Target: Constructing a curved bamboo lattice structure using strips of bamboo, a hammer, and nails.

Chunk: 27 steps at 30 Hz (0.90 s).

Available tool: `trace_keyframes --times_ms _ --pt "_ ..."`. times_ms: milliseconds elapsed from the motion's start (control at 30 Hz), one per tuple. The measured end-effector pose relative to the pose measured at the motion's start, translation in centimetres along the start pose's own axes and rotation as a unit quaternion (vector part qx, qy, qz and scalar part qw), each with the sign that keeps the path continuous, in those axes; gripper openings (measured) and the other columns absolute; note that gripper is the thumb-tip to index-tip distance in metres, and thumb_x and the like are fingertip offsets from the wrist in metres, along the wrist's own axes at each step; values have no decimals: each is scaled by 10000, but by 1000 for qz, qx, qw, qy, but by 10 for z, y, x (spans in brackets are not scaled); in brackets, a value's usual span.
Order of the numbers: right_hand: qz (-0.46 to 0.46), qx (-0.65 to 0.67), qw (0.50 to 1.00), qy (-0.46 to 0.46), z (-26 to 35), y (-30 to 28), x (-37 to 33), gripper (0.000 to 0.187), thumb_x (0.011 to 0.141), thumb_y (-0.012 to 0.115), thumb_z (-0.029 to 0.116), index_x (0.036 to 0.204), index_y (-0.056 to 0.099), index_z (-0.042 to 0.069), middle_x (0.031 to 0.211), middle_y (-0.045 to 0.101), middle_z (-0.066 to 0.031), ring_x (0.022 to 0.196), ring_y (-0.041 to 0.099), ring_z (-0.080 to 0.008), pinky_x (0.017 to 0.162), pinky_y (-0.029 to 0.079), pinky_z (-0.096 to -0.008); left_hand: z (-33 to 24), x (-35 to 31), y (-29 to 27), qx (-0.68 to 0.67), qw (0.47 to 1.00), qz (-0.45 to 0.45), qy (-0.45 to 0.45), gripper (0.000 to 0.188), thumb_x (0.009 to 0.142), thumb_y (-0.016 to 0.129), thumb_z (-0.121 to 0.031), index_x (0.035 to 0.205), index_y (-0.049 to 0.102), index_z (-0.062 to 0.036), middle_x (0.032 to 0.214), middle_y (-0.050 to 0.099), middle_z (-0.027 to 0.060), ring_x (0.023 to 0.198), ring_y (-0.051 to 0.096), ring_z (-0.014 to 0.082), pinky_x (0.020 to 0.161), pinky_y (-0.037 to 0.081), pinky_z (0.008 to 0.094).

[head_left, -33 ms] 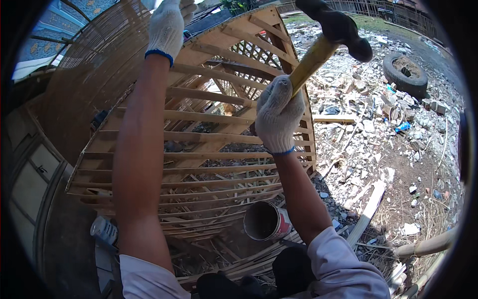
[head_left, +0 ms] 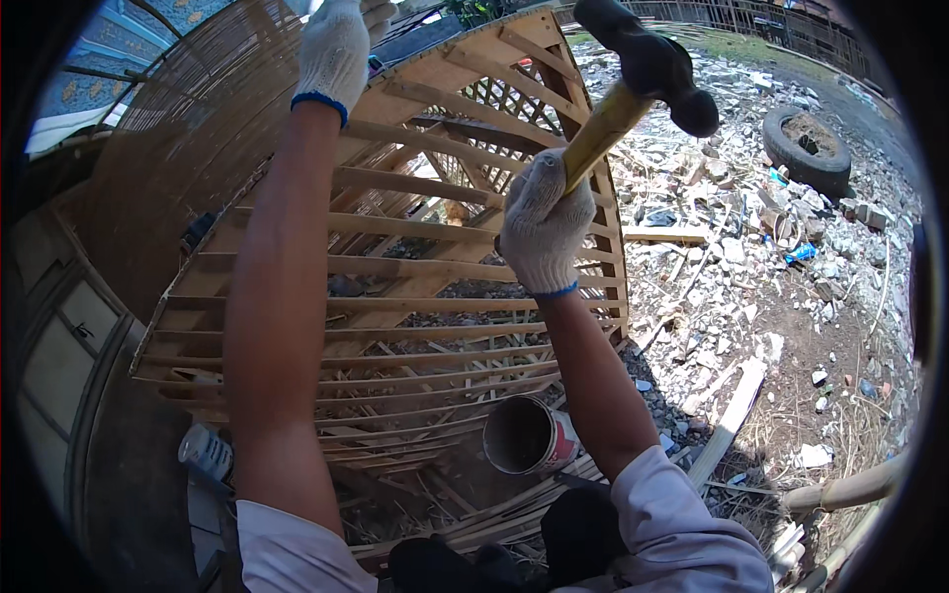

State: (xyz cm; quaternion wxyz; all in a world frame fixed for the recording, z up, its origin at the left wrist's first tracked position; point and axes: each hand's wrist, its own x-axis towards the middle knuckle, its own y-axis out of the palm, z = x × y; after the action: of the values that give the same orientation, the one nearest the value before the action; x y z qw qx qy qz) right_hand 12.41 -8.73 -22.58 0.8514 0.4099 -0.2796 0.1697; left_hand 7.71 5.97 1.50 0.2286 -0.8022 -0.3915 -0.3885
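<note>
My right hand [head_left: 549, 219], in a white knit glove with a blue cuff edge, is closed around the yellow handle of a hammer [head_left: 657, 69]. The dark hammer head is raised toward the upper right, apart from the wood. My left hand [head_left: 339, 44], gloved alike, reaches up to the top edge of the view. Its fingers look curled, but their tips are cut off and what they hold is hidden. Beneath both arms stretches a slatted wooden frame [head_left: 425, 267], with lattice showing at its far end.
A bucket [head_left: 519, 435] stands below the frame, and a can [head_left: 206, 453] lies at the left near a windowed panel [head_left: 74, 346]. Rubble [head_left: 712, 267] covers the ground at right, with a tire [head_left: 807, 148] and a loose plank [head_left: 729, 420]. Bamboo poles [head_left: 850, 484] lie lower right.
The hammer and my right hand have shifted slightly left, the hammer head dropping a little. My left hand has moved slightly to the right.
</note>
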Motion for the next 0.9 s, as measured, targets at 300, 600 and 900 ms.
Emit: trace_keyframes --times_ms 300,600,900 --pt "85 -178 980 31 -1 5 1 359 1075 521 312 1032 619 -30 687 603 -171 608 617 -276 592 474 -401 -7 -11 10 -67 998 -7 17 329 1085 483 -272 1249 626 -25 941 680 100 813 666 188 724 552 311" --pt "136 -219 961 103 6 -1 9 482 1064 508 413 953 619 -43 708 635 -223 678 657 -353 649 487 -463 -16 -21 8 5 999 -28 37 368 1084 485 -289 1261 654 -13 1013 710 97 891 677 171 802 557 299" --pt "189 -212 918 275 42 -119 -61 387 1072 488 360 969 597 4 679 559 -40 617 547 -133 580 453 -356 -55 -186 -14 432 877 103 184 322 1001 631 -242 1281 661 -86 1169 706 97 1096 673 228 1036 492 430"
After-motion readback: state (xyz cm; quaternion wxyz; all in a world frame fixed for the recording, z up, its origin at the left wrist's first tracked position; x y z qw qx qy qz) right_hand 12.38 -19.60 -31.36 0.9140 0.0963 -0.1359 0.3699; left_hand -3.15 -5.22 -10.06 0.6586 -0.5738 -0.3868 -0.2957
